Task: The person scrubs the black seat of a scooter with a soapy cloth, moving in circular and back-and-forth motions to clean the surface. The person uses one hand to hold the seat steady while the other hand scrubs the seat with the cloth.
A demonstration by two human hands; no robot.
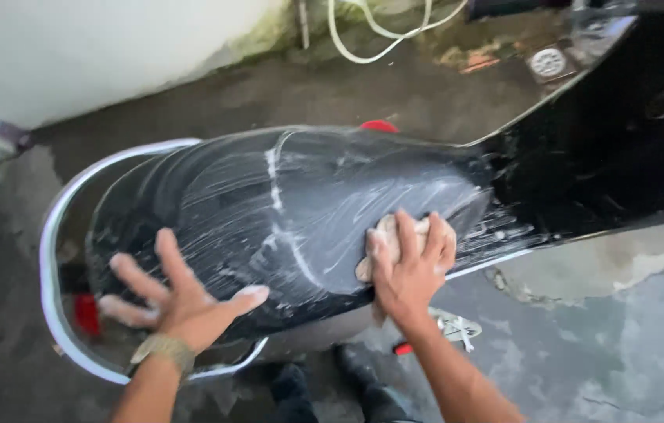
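Wet concrete floor (598, 345); soapy black seat (285, 211); right hand (410, 266) grip closed on sponge (383, 235); left hand (179, 294) open.

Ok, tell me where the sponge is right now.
In the head view, the pale sponge sits under the right hand, pressed on the soapy black scooter seat near its front end, right of centre.

Ground surface is wet grey concrete floor (598, 345), stained and patchy, with a flaked, lighter area toward 3 o'clock. A pale wall (97, 47) occupies 10 to 11 o'clock, with greenish growth along its base where it meets the floor. A white hose (379, 35) lies looped at 12 o'clock, and a round floor drain (548, 62) sits at 1 o'clock; light is soft and even.
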